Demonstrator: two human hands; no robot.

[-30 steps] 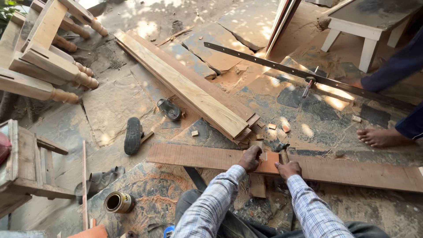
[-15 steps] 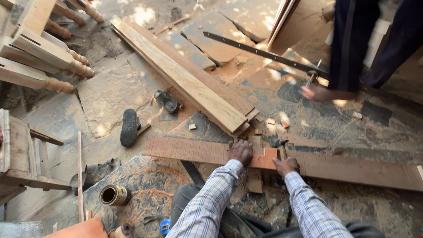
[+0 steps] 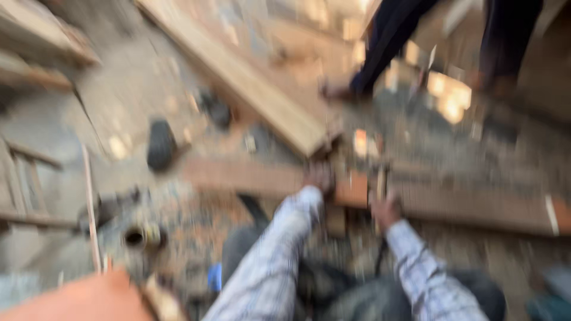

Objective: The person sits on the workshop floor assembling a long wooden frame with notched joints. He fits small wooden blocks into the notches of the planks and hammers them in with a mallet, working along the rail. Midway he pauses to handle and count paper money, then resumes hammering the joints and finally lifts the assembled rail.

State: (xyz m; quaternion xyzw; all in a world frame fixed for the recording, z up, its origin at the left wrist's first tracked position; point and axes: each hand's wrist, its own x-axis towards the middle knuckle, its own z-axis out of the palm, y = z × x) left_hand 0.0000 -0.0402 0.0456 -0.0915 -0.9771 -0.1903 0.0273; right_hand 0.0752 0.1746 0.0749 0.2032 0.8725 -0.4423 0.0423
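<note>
The view is badly blurred. A long reddish wooden plank (image 3: pixel 476 205) lies across the ground in front of me. My left hand (image 3: pixel 318 176) rests on it near its middle. My right hand (image 3: pixel 386 208) is at its near edge beside a thin upright object (image 3: pixel 379 184), too blurred to identify. I cannot tell whether the right hand grips it. Both arms wear checked sleeves.
A pale long board (image 3: pixel 250 77) lies diagonally beyond the plank. Another person's dark-trousered legs (image 3: pixel 392 41) stand at the upper right. A dark sandal (image 3: pixel 160 144) and a small tin (image 3: pixel 135 238) lie left, with wooden frames (image 3: pixel 30 178) at the left edge.
The camera has swung and the picture has blurred. The other person has stepped closer, toward the top centre. My hands stay on the reddish plank.
</note>
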